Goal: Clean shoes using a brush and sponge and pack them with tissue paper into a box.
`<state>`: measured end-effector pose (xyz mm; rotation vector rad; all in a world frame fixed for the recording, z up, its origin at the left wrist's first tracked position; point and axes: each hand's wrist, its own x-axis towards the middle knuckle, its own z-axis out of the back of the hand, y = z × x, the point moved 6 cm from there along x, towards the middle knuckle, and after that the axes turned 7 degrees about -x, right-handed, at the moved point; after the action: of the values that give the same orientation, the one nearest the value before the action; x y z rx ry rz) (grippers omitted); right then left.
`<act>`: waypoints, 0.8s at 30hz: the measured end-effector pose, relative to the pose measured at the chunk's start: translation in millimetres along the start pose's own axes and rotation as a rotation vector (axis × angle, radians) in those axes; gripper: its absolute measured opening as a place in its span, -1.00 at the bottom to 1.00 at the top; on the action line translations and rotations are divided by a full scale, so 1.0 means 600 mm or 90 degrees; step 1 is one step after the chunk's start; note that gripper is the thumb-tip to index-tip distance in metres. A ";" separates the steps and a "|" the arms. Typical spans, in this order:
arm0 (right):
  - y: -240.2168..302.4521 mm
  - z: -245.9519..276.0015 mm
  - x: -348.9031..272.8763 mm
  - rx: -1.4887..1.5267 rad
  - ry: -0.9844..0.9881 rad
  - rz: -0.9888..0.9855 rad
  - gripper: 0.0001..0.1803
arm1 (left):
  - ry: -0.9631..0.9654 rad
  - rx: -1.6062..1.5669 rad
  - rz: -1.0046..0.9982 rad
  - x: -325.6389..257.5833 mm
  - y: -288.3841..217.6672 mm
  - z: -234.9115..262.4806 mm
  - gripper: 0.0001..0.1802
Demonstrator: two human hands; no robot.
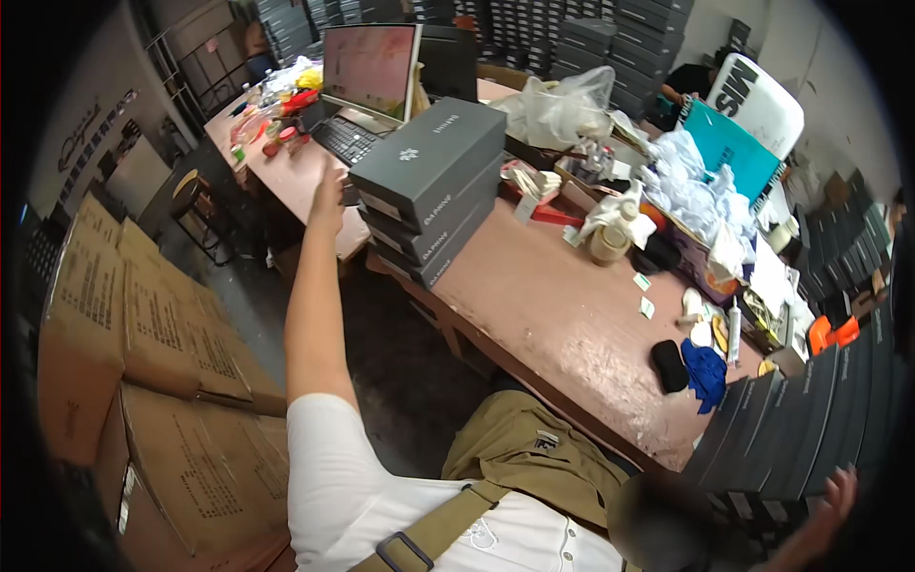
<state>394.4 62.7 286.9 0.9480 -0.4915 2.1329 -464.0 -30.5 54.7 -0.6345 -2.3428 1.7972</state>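
My left arm reaches far forward, and my left hand (pixel 328 196) rests against the left end of a stack of several grey shoe boxes (pixel 431 162) on the corner of the reddish-brown table (pixel 562 315). Its fingers are hidden from me, so I cannot tell whether they grip. My right hand (pixel 827 510) is low at the right edge with fingers spread and nothing in it, just beside a row of dark boxes (pixel 786 429) standing on end.
Brown cardboard cartons (pixel 162 353) are stacked at the left. A monitor (pixel 370 67) and keyboard (pixel 345 139) stand behind the grey boxes. A tape roll (pixel 607 244), crumpled white paper (pixel 691 191), a blue cloth (pixel 706 372) and a black pouch (pixel 669 365) lie on the table. A stool (pixel 191 195) stands in the aisle.
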 end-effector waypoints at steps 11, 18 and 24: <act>0.335 -0.431 0.047 0.466 0.425 0.046 -0.52 | 0.043 0.050 0.047 -0.117 0.059 -0.051 -0.20; 0.392 -0.465 -0.002 0.588 0.528 0.088 -0.56 | -0.030 -0.081 0.088 -0.151 0.077 -0.042 -0.40; 0.309 -0.536 -0.098 0.794 0.601 -0.238 -0.46 | 0.073 -0.126 -0.021 -0.362 0.169 -0.111 -0.47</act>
<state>129.2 103.6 23.8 0.3866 1.4803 2.0954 -219.1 -36.3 11.6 -0.6988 -2.4560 1.4851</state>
